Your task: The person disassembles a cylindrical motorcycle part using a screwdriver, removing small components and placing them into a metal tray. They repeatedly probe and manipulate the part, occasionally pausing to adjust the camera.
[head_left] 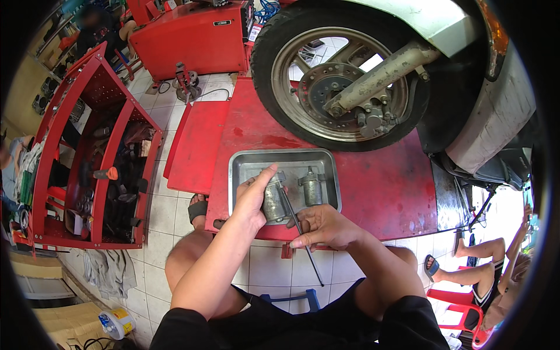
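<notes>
My left hand (251,199) is closed round a dull grey metal cylinder, a small starter motor (274,201), held over the near left part of a shallow steel tray (235,169). A thin, long dark rod (314,265) is pinched in the fingers of my right hand (326,226). It slants from beside the held motor down past the platform's near edge; whether its upper end touches the motor I cannot tell. A second, similar starter motor (312,191) stands in the right half of the tray, its narrow end pointing away from me.
The tray rests on a red platform (385,186). Just beyond it stands a motorcycle's front wheel (265,76). A red tool cart (111,175) is at left, a red cabinet (192,44) behind. One person sits at far left, another at right. My knees flank the platform's near edge.
</notes>
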{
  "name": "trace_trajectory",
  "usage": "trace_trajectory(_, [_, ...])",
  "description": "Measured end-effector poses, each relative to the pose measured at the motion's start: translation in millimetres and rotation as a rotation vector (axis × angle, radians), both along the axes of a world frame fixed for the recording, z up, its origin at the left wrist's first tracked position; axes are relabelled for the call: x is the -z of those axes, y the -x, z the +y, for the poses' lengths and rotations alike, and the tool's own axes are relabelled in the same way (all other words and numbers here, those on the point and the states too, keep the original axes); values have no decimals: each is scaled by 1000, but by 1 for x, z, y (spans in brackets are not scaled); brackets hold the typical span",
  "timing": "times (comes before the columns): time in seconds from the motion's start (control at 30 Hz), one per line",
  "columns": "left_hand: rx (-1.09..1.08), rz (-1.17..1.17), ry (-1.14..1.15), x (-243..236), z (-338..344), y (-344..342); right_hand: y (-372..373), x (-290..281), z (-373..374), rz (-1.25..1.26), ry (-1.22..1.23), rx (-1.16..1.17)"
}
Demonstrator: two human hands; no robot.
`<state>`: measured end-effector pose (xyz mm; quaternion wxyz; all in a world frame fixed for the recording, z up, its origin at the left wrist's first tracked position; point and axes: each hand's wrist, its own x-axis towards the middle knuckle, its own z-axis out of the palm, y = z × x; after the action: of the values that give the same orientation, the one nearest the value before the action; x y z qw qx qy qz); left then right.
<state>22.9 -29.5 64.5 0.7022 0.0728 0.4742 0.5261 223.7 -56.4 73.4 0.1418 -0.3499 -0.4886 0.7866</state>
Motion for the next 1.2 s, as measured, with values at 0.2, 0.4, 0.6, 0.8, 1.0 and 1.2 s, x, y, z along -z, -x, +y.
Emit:
trace_trajectory(0.2, [-4,-13,-8,4,0,3,2,-3,0,-51,-14,-5])
trace_trajectory(0.4, [-15,-26,40,-6,2,0,0,-3,-1,-71,-54,15])
trace_trajectory(0.6, [-19,-64,27,5,5,7,2,-11,0,-126,-114,59])
trace_trajectory(0.8, [-48,-71,23,0,8,15,-9,-10,8,-131,-231,115])
trace_trajectory(1.0, [-115,-90,-33,1,11,39,-30,-4,20,-852,-766,125])
trace_trajectory(1.2, [-140,-100,-65,-2,14,45,-20,14,16,-978,-1043,23])
